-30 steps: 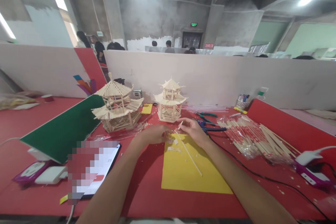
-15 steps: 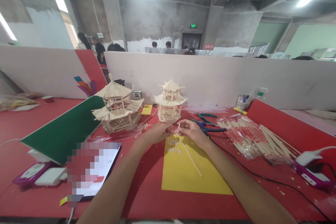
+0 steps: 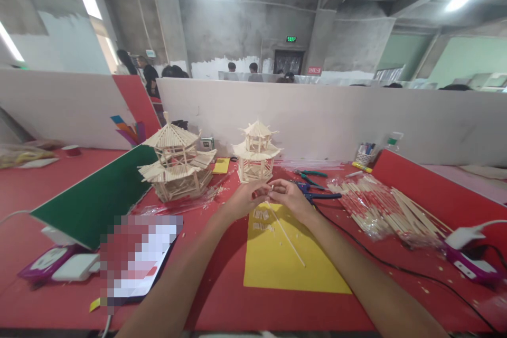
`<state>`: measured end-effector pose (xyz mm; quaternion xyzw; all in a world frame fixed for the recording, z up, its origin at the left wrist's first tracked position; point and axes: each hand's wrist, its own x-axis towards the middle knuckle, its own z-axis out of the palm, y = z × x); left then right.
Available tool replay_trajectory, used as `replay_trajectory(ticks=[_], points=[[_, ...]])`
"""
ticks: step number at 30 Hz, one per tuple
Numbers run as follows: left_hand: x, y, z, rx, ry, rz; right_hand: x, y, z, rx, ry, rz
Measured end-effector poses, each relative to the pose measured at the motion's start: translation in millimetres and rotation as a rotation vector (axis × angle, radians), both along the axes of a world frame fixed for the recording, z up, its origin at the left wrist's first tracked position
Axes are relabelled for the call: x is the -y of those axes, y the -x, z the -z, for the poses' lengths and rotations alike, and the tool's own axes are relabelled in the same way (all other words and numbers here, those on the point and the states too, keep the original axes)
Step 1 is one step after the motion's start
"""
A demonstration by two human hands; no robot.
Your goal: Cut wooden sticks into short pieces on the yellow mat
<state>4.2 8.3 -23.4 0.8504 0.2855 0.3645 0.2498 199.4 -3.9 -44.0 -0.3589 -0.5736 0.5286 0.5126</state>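
My left hand and my right hand meet fingertip to fingertip above the far edge of a yellow sheet. Pinched in my right fingers is a short pale piece of wooden stick, mostly hidden. My left fingers are curled together right against it; what they grip, if anything, is too small to make out. Below them, a long thin stick slants across the sheet, beside rows of short cut pieces. Just behind my hands stands a small stick-built pagoda.
A larger pagoda model stands at left, near a green board and a partly blurred tablet. To the right lie pliers, a blue-handled tool, bundled sticks, a black cable and a purple power strip.
My left fingers have moved right to meet my right fingertips at the short stick piece. That piece stood upright in view before and is now mostly covered.
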Motion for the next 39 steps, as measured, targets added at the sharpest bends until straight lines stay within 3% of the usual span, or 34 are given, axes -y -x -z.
replay_trajectory(ticks=[8,15,18,35,39], points=[[-0.5,0.5,-4.3,0.056,0.075,0.008,4.2,0.6,-5.7,0.228,-0.168,0.072],[-1.8,7.0,-0.5,-0.055,0.094,0.118,5.9,-1.9,-4.8,0.344,-0.153,-0.098],[-0.5,8.1,1.7,-0.092,0.112,0.169,5.1,-2.9,-3.3,0.322,-0.110,-0.138],[1.0,7.9,4.7,-0.134,-0.025,0.101,8.3,5.4,-7.5,0.018,0.020,-0.030],[0.2,9.8,2.2,-0.160,-0.047,-0.003,2.1,-4.0,-7.4,-0.086,0.034,0.042]])
